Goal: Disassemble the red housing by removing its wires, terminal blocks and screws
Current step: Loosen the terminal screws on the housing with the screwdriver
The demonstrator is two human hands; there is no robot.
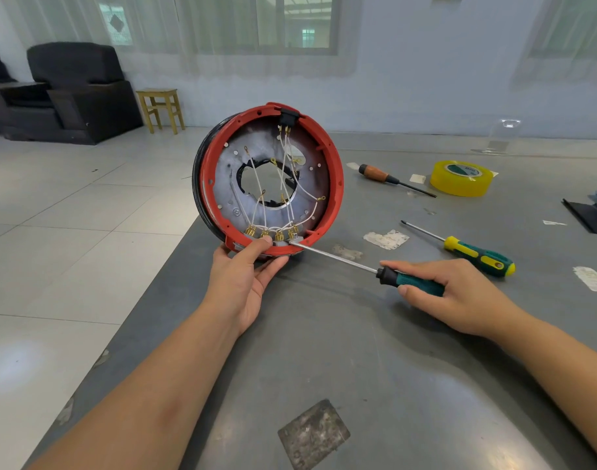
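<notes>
Head view: red housing (338, 184) is being held upright at the worktop (375, 351) edge by the left hand (244, 279), while a screwdriver (354, 262) is being gripped by the right hand (450, 296), tip at the terminal blocks (273, 234).

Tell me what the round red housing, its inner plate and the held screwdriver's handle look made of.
Round red housing: likely moulded plastic, matte, uniform colour with moulded tabs. Inner grey plate: seemingly sheet metal, dull sheen, patchy discolouration, punched holes. Green-and-black screwdriver handle in the right hand: probably rubbery plastic, matte; its shaft is shiny bare metal.
</notes>
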